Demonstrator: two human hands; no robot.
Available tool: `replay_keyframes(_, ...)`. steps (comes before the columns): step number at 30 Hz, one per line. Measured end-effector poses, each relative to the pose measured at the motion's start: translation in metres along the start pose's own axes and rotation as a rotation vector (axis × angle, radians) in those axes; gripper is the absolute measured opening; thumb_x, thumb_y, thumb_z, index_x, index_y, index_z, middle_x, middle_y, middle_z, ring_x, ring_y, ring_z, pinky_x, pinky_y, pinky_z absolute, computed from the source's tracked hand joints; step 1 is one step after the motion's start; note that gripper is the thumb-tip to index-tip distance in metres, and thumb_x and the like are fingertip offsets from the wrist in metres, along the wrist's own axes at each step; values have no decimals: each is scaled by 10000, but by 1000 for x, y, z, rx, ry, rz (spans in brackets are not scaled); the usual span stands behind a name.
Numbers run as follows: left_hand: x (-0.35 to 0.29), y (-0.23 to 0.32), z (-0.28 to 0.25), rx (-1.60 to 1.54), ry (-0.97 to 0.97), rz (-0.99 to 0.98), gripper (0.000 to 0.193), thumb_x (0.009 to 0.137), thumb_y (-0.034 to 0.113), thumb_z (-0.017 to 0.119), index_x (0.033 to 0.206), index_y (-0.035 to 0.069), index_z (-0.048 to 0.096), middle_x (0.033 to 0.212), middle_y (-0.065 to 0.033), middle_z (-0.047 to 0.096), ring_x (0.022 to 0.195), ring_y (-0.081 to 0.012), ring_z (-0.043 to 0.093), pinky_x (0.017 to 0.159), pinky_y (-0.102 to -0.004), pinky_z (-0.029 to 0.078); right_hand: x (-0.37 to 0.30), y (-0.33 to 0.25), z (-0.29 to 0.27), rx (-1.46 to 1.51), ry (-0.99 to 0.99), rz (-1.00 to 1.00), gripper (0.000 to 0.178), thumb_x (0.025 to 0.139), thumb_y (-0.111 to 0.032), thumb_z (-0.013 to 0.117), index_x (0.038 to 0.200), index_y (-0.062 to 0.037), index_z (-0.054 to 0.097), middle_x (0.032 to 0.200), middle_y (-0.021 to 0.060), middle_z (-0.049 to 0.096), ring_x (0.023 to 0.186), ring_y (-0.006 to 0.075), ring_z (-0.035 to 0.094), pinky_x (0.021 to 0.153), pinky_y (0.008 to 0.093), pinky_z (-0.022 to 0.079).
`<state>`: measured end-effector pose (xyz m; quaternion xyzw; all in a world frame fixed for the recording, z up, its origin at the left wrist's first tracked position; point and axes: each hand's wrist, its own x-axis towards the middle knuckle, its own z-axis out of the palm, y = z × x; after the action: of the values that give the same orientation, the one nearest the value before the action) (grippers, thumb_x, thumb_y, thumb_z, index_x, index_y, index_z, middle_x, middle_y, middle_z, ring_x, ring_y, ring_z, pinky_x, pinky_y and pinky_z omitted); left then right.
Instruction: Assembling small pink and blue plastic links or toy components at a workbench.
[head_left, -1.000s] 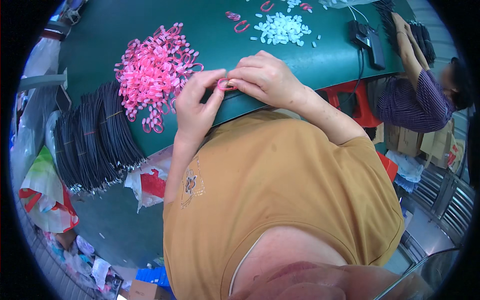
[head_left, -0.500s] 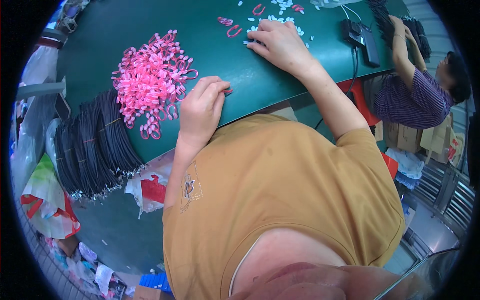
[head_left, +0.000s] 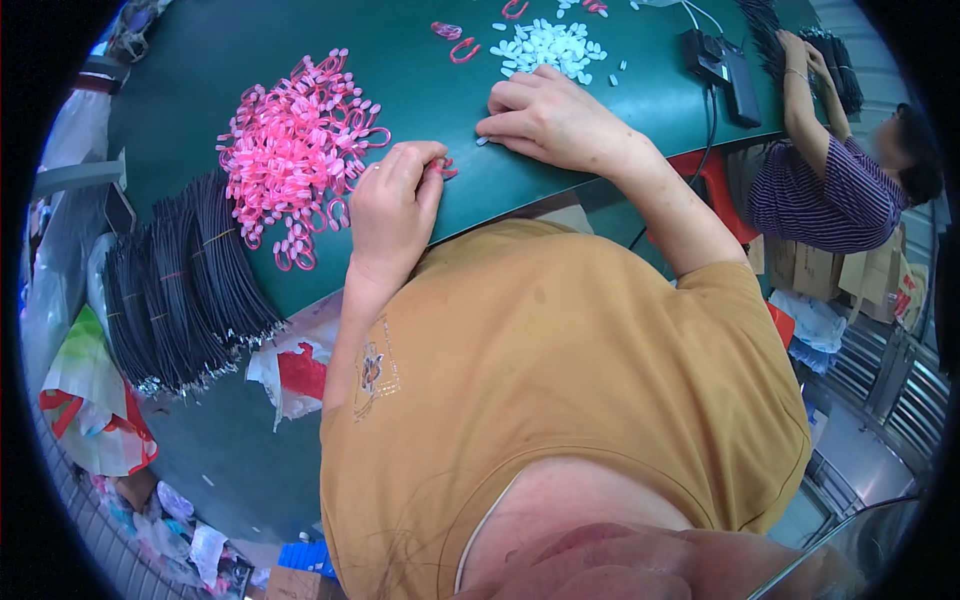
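Note:
Close to the table's near edge, my left hand [head_left: 395,205] is closed, with a small red-pink U-shaped loop [head_left: 447,170] pinched at its fingertips. My right hand [head_left: 560,122] sits a short way to the right, palm down, thumb and forefinger pinching a small white oval bead [head_left: 482,140] low over the table. Just beyond the right hand lies a loose pile of white oval beads [head_left: 550,48]. To the left of my left hand is a heap of pink loops [head_left: 300,150] with pale beads on their ends.
Bundled black cables [head_left: 185,290] with metal ends lie at the left on the green table [head_left: 420,90]. Single red loops [head_left: 464,50] lie beyond my hands. A black adapter [head_left: 705,57] with a cord stands at the right. Another person [head_left: 825,190] handles black cables at far right.
My right hand has drawn back from the white pile towards my left hand, now with a white bead at its fingertips. The pile is uncovered. My left hand still pinches the red-pink loop.

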<state>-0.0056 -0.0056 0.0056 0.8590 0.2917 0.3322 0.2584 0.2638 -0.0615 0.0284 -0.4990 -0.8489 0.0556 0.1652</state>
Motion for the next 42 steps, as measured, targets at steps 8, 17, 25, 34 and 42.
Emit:
replay_keyframes(8,0,-2,0,-15,7,11,179,906,-20,759,1038,85,699,1005,-56,769,829,-279,742,738,-406,561,-10,-23,-1,-22,112,377,177,1007,-331,744,1015,-177,831,909,8,706,916,224,712,867,441,464)
replay_keyframes(17,0,-2,-2,-14,-37,24,190,884,-92,749,996,49,691,1032,-100,781,882,-271,755,775,-376,595,3,-42,15,-22,101,409,211,996,-336,785,1037,-134,829,900,11,681,862,241,682,872,405,445)
replay_keyframes(25,-1,-3,-2,-14,-49,16,175,883,-83,749,985,51,702,1035,-102,790,930,-289,768,804,-390,599,2,-33,5,120,-9,335,146,1008,-248,761,1093,-136,801,947,20,689,903,241,673,931,394,454)
replay_keyframes(34,0,-2,-2,2,-31,45,175,877,-77,762,978,51,698,1034,-107,789,945,-307,771,813,-406,604,23,-44,8,174,17,172,105,1019,-198,733,1077,-135,793,966,15,688,921,236,660,997,405,446)
replay_keyframes(42,-1,-3,-2,-19,-44,88,175,876,-89,765,983,26,687,1007,-125,767,921,-315,768,768,-397,610,32,-47,7,112,-86,147,99,1007,-196,720,1037,-144,798,938,18,670,930,223,671,1008,415,444)
